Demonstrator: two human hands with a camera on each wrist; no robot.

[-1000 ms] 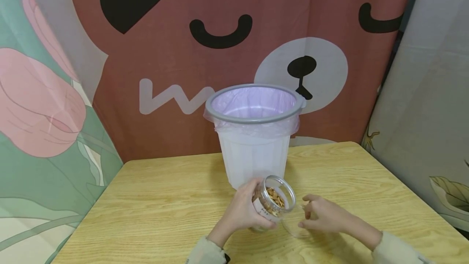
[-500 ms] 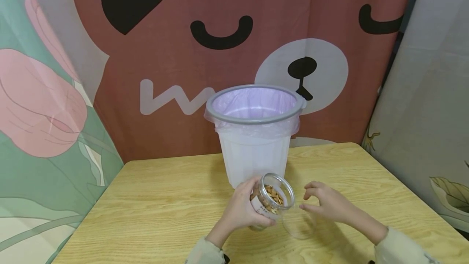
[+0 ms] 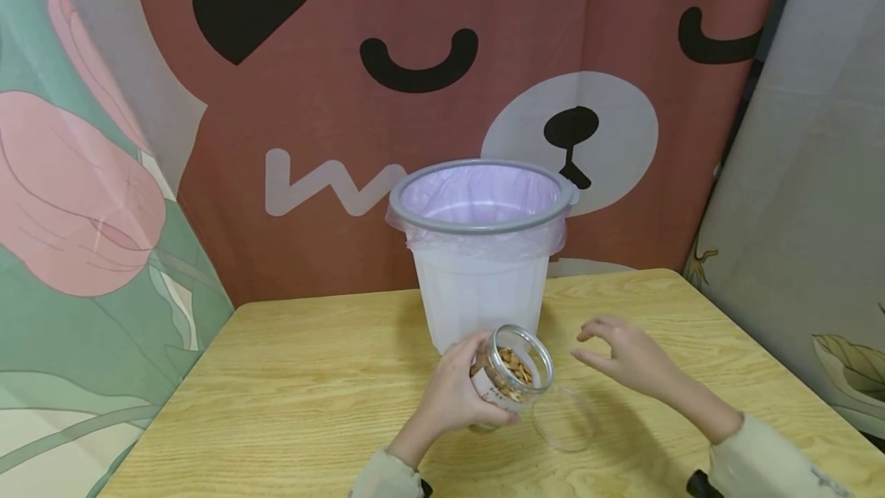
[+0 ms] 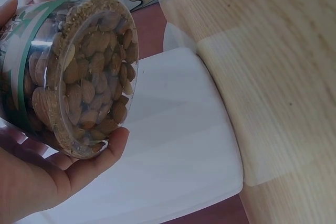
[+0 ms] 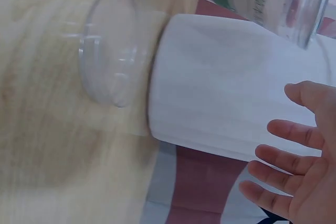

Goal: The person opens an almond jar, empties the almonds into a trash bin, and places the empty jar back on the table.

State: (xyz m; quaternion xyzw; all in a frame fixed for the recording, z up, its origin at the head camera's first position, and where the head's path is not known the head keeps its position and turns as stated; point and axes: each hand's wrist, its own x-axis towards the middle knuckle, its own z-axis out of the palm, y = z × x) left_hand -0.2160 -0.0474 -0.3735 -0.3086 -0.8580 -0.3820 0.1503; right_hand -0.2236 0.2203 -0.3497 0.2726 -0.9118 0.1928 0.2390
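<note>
A clear jar of almonds [image 3: 498, 390] is gripped in my left hand [image 3: 455, 398], raised in front of the bin. The jar tilts right, its silver-rimmed mouth uncovered. In the left wrist view, almonds [image 4: 94, 80] press against the clear base, and a green band circles the side. To the jar's right, my right hand [image 3: 629, 360] hovers over the table, holding nothing, with fingers spread and slightly bent. Below the two hands, a round transparent lid [image 3: 565, 421] lies on the table. The right wrist view shows this lid [image 5: 113, 51] left of the bin.
A white bin [image 3: 480, 283] with a grey rim and a purplish liner bag stands at the back of the wood-grain table [image 3: 311, 375]. Behind it hangs a curtain [image 3: 290, 252] with a bear print. Other printed curtains flank both sides.
My right hand has let go of the lid and moved up and away to the right, its fingers opening. The lid now lies on the table. My left hand and the jar have barely shifted.
</note>
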